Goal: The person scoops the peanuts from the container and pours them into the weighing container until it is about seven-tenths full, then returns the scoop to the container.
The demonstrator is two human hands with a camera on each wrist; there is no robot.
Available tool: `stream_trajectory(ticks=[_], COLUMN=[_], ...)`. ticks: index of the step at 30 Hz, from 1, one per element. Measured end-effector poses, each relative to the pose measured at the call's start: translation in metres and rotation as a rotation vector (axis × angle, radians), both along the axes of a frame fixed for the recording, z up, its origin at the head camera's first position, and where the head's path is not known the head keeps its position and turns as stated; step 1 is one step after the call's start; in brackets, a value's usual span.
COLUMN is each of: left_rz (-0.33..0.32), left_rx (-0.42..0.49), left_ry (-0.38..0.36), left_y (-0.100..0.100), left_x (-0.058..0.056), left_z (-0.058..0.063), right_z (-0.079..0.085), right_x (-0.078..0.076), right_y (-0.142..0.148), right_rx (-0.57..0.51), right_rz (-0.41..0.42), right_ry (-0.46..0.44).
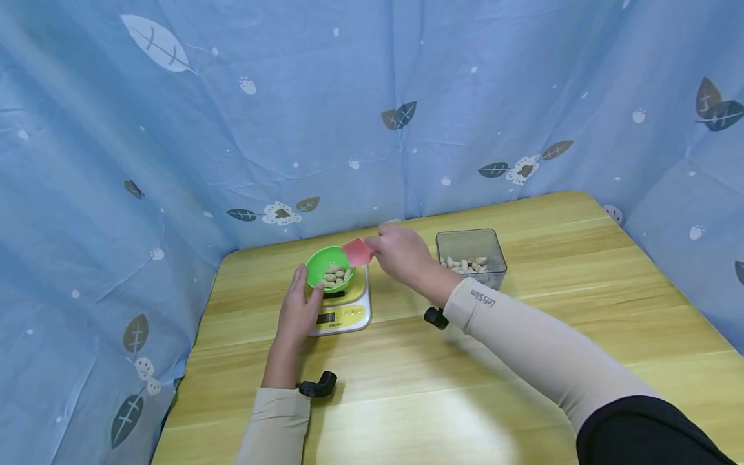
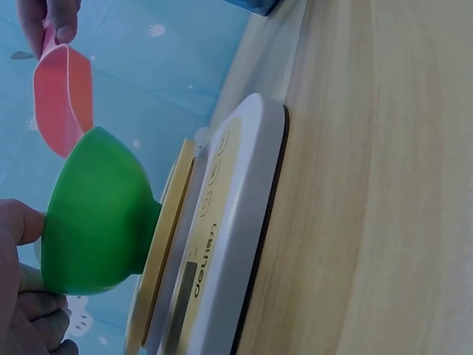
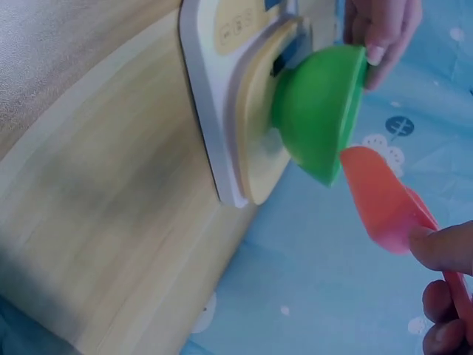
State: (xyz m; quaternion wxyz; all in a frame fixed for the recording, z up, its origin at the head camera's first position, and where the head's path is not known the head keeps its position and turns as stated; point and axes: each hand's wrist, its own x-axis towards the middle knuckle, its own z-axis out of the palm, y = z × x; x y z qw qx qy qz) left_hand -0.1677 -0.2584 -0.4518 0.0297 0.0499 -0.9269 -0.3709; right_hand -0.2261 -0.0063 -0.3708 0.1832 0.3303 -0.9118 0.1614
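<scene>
A green bowl [image 1: 317, 263] with several unshelled peanuts [image 1: 335, 276] in it stands on a white and yellow kitchen scale [image 1: 354, 316]. My left hand [image 1: 298, 313] holds the bowl by its left side, thumb and fingers at the rim; the left wrist view shows the bowl's green outside [image 2: 96, 214] and its foot on the weighing plate. My right hand [image 1: 407, 255] grips a pink scoop [image 1: 357, 252] by its handle. The scoop's front edge is tilted down at the bowl's right rim. In the right wrist view the scoop [image 3: 384, 203] shows its underside, so its inside is hidden there.
A clear grey plastic box [image 1: 472, 242] holding more peanuts [image 1: 465, 264] stands to the right, beyond my right wrist. Everything rests on a wooden table [image 1: 401, 387]. A blue patterned curtain [image 1: 349, 116] hangs along the table's back and sides.
</scene>
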Motion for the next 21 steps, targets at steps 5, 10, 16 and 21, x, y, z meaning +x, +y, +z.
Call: stream_trajectory(ticks=[5,10,16,21], left_rz=[0.003,-0.030,-0.074,-0.130], left_rx=[0.016,-0.007,-0.012,-0.008], left_ry=[0.003,0.047,0.093,0.147], left_y=[0.004,0.012,0.029,0.049], left_x=[-0.001,-0.005,-0.010,-0.016], left_z=[0.002,0.011,0.027,0.038], right_z=[0.009,0.021,0.038,0.046], right_x=[-0.001,0.000,0.004,0.004], right_y=[0.018,0.043,0.080,0.117], right_rx=[-0.091,-0.144,-0.213,-0.228], right_rz=[-0.046,-0.089,-0.134,-0.180], right_ry=[-0.184,-0.263,-0.339,-0.350])
